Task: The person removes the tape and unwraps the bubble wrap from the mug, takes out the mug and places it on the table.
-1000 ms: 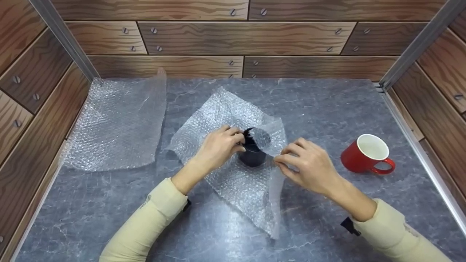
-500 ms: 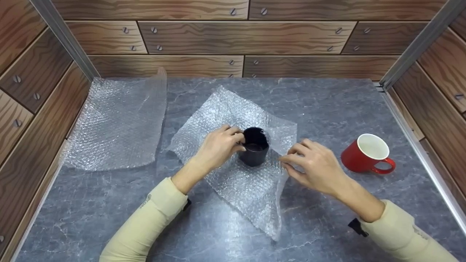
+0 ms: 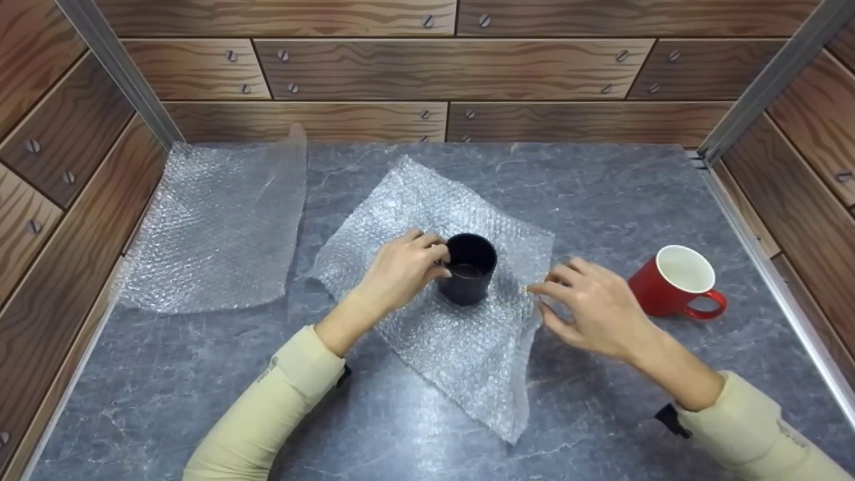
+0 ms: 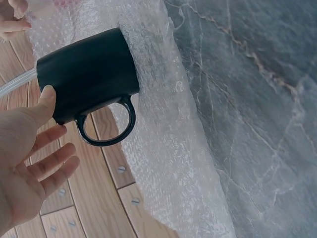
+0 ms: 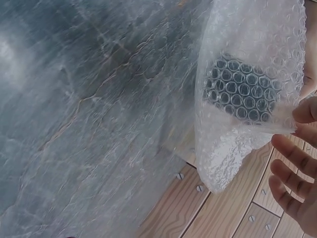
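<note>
A black mug (image 3: pixel 466 284) stands upright on a sheet of bubble wrap (image 3: pixel 461 361). With thumb and fingers my left hand (image 3: pixel 401 270) pinches the mug at its left rim. The mug's handle (image 4: pixel 106 141) shows in the left wrist view; my hand hides it in the head view. At the wrap's right edge is my right hand (image 3: pixel 591 307), its thumb and index fingertip parted beside that edge. Through the wrap (image 5: pixel 257 44), the right wrist view shows the dark mug side (image 5: pixel 242 89).
To the right, behind my right hand, a red mug (image 3: pixel 651 287) with a white inside leans on the grey marbled table (image 3: pixel 601 187). Another bubble wrap sheet (image 3: pixel 214 227) lies at the left. Wood-patterned walls (image 3: pixel 454 70) and metal rails (image 3: pixel 768 80) enclose the table.
My right hand has moved right, and its fingertips have parted. The wrap flap that covered part of the black mug's mouth now lies away to the right. My left hand stays put.
</note>
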`<state>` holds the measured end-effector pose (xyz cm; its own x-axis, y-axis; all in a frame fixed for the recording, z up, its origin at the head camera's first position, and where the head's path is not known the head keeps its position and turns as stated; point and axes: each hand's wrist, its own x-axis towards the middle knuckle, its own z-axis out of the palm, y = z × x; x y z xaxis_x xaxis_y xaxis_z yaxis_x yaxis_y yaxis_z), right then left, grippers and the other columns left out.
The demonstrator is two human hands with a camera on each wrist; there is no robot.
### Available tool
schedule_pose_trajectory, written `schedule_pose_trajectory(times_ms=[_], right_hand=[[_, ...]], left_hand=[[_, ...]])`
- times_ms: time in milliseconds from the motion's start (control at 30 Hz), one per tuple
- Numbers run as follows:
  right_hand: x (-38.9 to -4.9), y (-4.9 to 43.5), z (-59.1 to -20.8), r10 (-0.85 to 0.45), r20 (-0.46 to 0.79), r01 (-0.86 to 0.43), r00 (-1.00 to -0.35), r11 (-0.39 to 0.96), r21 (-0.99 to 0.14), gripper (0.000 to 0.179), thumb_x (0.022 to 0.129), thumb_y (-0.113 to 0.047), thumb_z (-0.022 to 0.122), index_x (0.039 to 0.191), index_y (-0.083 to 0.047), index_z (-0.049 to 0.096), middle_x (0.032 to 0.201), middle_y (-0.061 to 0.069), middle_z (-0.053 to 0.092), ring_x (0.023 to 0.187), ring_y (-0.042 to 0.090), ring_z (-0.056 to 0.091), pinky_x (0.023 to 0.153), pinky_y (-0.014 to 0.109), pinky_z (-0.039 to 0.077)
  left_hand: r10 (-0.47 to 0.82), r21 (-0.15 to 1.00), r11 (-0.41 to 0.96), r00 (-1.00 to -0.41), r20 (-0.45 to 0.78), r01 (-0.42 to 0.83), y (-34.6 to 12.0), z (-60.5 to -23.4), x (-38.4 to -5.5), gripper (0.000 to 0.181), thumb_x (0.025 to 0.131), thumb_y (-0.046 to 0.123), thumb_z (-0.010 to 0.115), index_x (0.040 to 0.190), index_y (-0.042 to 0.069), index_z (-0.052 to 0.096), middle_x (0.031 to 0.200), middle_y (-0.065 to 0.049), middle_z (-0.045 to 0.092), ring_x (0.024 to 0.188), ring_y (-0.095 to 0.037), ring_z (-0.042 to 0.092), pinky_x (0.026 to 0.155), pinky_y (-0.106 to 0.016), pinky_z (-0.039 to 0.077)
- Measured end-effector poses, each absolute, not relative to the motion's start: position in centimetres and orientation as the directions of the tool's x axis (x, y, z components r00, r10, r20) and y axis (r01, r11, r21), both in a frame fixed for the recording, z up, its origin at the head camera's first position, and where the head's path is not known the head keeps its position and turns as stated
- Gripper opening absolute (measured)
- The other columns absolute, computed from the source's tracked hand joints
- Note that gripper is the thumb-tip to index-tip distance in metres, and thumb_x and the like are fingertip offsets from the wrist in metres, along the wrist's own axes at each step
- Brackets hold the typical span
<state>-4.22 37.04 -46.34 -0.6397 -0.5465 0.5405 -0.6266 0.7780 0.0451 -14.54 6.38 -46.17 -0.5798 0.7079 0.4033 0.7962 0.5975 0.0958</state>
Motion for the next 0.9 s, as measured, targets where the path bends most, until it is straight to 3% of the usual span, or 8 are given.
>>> schedule_pose_trajectory(times_ms=[367,900], right_hand=[[-3.8,38.4,-46.3,-0.524,0.535,-0.598,-0.662,0.800,0.044,0.030,0.084,-0.031,0.078,0.110,-0.017,0.082,0.093,0.001,0.073,0.079,0.019,0.058,0.058,0.031,0.049],[-3.1,39.9,-46.7,-0.504,0.529,-0.568,-0.683,0.822,0.050,0.041,0.081,-0.034,0.081,0.114,-0.010,0.081,0.100,0.005,0.076,0.081,0.022,0.060,0.060,0.032,0.049]], left_hand=[[0.712,0.093,0.599,-0.582,0.392,0.796,6.3,-46.1,-14.5,0.022,0.092,0.032,0.076,0.106,0.014,0.077,0.117,-0.003,0.078,0.100,-0.022,0.069,0.083,-0.031,0.064],[0.710,0.095,0.600,-0.583,0.394,0.795,6.3,-46.1,-14.5,0.023,0.092,0.033,0.076,0.105,0.014,0.077,0.115,-0.003,0.077,0.100,-0.022,0.068,0.086,-0.031,0.063]])
